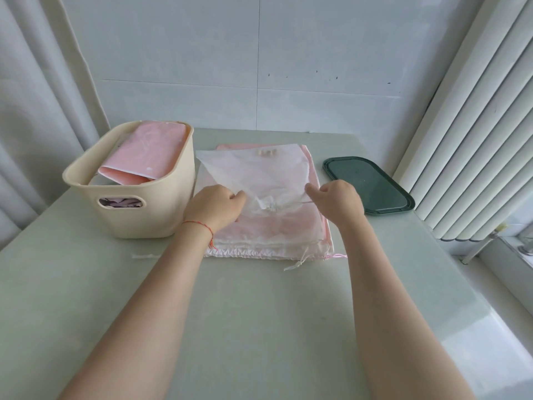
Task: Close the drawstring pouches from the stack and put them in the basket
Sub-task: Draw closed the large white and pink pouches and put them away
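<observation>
Pale wall panels and white curtains are closing in the far side of the grey-green table (259, 313) I am looking down on, with ribbed blinds running along its right edge. Toward the far left corner the cream basket (135, 209) is sitting, already holding at least one pink pouch leaning inside it. Near the far right edge a dark green lid (369, 186) is lying flat. Between the two, in the middle of the table, the stack of pink pouches (274, 235) is lying with its gathered mouths and loose cord ends facing the near edge. On top of it I am working a sheer white pouch (253, 168), its mouth already bunching into a knot of fabric between my hands. My left hand (215, 207) is curling its fingers around the gathered neck, and my right hand (336, 202) is pinching what looks like the drawstring (300, 202), stretched taut out to the right. I judge this pouch to be very light, limp and rather slippery, so it will crumple, not hold a shape; the neck just under the gathers seems the safest place to grip it while the cord is drawn, and again for lifting it across to the basket.
</observation>
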